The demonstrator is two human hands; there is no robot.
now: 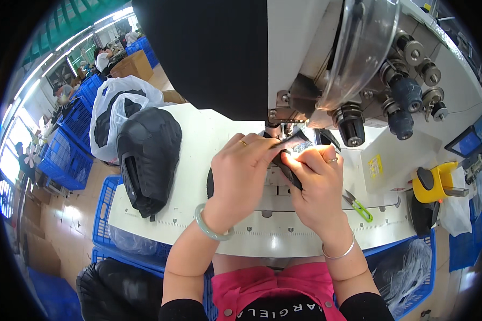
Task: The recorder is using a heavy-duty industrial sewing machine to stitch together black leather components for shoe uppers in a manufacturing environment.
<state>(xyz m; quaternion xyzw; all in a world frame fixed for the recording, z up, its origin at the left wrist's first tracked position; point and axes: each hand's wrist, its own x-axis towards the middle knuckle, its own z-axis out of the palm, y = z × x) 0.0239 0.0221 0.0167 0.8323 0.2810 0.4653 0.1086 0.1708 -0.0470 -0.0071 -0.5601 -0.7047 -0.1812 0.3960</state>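
Closest to the camera loomed a sewing machine [305, 48], its black and pale head filling the upper middle, with dark tension knobs [407, 93] on its right. Just below the needle area, both bare hands met over a small black piece of material [290, 171]. The left hand [241, 168], with a pale green bangle [202, 216] on its wrist, pinched the piece from the left; the right hand [318, 179] held it from the right, its grip also closed, thumb on top. Beneath spread a white table [195, 144]. Black shoe uppers [151, 152] lay on its left side, beside a white plastic bag [103, 115]. Green-handled snips [363, 211] rested near the right wrist, and a yellow holder [438, 179] stood farther right.
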